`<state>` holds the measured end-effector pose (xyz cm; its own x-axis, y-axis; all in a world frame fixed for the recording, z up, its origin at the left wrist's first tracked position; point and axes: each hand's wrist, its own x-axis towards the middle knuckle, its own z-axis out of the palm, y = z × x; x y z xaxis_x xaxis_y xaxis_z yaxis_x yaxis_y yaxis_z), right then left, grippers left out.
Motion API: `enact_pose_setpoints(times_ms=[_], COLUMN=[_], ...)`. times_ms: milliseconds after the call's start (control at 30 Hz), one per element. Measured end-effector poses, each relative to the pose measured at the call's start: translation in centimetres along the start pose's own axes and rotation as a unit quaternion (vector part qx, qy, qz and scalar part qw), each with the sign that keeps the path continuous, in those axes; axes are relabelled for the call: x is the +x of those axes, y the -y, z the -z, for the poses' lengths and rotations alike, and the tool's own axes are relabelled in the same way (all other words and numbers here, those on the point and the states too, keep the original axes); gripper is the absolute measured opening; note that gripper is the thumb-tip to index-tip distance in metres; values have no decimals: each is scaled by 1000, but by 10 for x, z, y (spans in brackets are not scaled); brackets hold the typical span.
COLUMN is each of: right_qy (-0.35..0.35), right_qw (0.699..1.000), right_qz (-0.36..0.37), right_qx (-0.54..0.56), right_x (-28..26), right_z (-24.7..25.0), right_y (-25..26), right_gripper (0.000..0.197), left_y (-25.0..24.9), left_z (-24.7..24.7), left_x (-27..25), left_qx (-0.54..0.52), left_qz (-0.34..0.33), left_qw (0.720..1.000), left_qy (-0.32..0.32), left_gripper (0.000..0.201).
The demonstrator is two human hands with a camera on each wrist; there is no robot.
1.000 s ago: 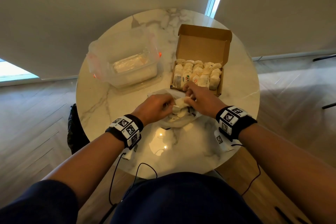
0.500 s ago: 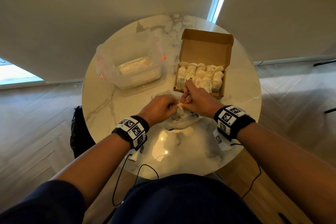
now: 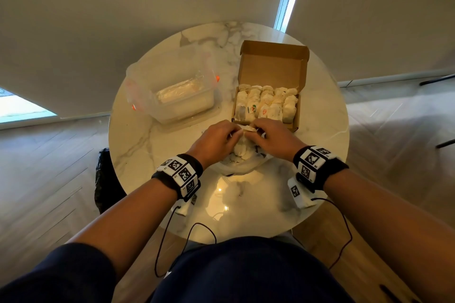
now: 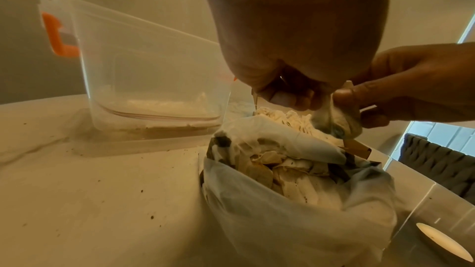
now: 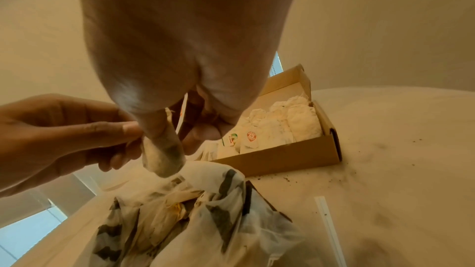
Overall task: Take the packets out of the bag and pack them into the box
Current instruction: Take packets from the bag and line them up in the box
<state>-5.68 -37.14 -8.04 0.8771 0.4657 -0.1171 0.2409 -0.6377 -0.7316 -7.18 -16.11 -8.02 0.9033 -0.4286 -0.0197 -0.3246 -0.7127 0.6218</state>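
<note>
In the head view the translucent plastic bag (image 3: pixel 242 158) lies mostly hidden under both hands. The printed tags (image 5: pixel 251 137) on the white packets in the brown cardboard box (image 5: pixel 287 156) are too small to read. Both forearms are cut off at the near edge.

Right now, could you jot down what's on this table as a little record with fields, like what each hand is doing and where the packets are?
table: round marble top
bag: crumpled white bag, open, more tea bags inside
held item: one tea bag above the bag
left hand: pinches the tea bag
right hand: pinches the same tea bag
box: open cardboard box, rows of tea bags inside
other: clear plastic container, left of the box
</note>
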Motion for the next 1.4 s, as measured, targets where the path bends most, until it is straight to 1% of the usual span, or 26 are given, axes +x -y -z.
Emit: enact_pose_setpoints(times_ms=[100,200,367,467,533,633,700,767,867,933,1167,1267,1400], right_qy=[-22,-43,-69,-81,-92,-88,-77,-72,-84,-89,-97,-101,-107], right_qw=[1000,999,998,997,996,996,997,997,996,995,995,994,994], right_qz=[1,3,11,-4,-18,-21,-17,-19,-33,-40,-40,-30,-23], right_qx=[12,9,-3,-12,-6,12,13,8,4,2,4,9,5], right_x=[-5,-8,-11,-11,-11,-11,-10,-8,-3,0,10,11,8], right_z=[12,27,52,67,76,87,89,89,90,90,82,76,68], right_y=[-1,-1,-8,-14,-19,-26,-29,-33,-37,-36,-21,-14,-8], right_gripper=[21,18,13,17,17,16,18,19,17,16,12,12,12], left_y=[0,0,-10,-19,-22,-19,-19,-19,-13,-4,17,22,23], left_z=[1,-2,-11,-20,-25,-31,-33,-33,-31,-28,-16,-10,-2], left_x=[6,17,38,52,61,71,74,71,57,46,16,5,-4], left_qx=[-4,-1,9,22,26,27,35,35,17,17,39,19,18], left_qz=[12,12,-22,-26,-12,2,-2,-6,4,-3,5,1,1], left_qw=[1000,1000,1000,999,999,998,997,996,997,997,993,995,995], left_qy=[3,4,14,18,20,48,73,81,74,74,109,101,96], left_gripper=[21,19,20,21,22,23,18,17,19,20,22,21,20])
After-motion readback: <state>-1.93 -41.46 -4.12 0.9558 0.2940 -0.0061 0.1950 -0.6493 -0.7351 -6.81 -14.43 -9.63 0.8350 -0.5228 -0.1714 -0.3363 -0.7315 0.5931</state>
